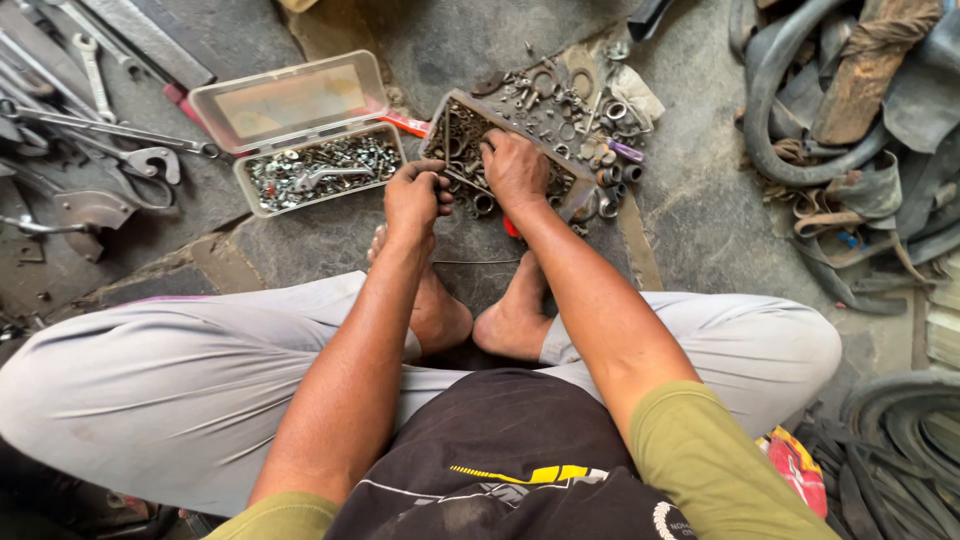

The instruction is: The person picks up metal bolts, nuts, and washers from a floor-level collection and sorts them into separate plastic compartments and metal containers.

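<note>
I sit cross-legged on a stone floor. My right hand (514, 168) is palm down inside a grimy open box (452, 105) full of rusty nuts and washers, fingers dug into the parts. My left hand (416, 195) is at the box's near left edge, fingers curled and pinching small metal parts; what exactly it grips is too small to tell. A loose pile of rings, washers and bearings (580, 105) lies on the floor just beyond the box.
A clear plastic case (300, 100) with its lid up, holding shiny screws (322, 170), stands left of the box. Wrenches and spanners (90, 130) cover the far left. Rubber tubes and straps (840, 110) pile up at right. My bare feet (480, 315) rest below the hands.
</note>
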